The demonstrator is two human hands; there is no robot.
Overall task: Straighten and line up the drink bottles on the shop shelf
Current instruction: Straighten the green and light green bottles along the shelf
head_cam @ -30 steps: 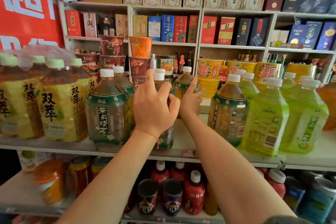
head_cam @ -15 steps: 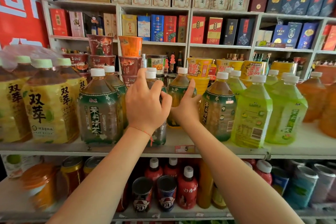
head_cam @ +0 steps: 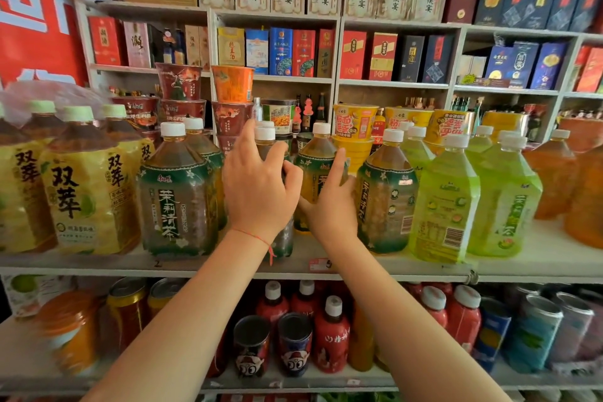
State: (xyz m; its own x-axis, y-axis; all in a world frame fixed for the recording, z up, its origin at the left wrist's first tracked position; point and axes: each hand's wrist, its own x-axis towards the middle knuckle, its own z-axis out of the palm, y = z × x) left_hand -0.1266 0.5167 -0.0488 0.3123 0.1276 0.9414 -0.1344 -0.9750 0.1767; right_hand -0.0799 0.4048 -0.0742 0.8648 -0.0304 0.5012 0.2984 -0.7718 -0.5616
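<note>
Large tea bottles with white caps stand in rows on the shop shelf [head_cam: 326, 266]. My left hand [head_cam: 261, 186] wraps the front of a dark-labelled tea bottle [head_cam: 265, 135] in the middle gap, index finger raised beside its neck. My right hand [head_cam: 332, 206] cups the lower right side of an amber tea bottle [head_cam: 318, 157] standing further back, index finger pointing up along it. To the left stands a jasmine tea bottle [head_cam: 177, 192], to the right another one [head_cam: 386, 192], and beyond that several green tea bottles [head_cam: 445, 202].
Shrink-wrapped yellow-labelled bottles [head_cam: 88, 186] fill the shelf's left end and orange drink bottles [head_cam: 554, 179] the right. Instant noodle cups [head_cam: 232, 83] are stacked behind the bottles. Cans and red bottles [head_cam: 331, 336] stand on the shelf below. Boxed goods fill the upper shelves.
Both hands stay on the same two bottles. My view has shifted right, so the shelf sits further left in view. My right hand sits slightly lower on the rear bottle.
</note>
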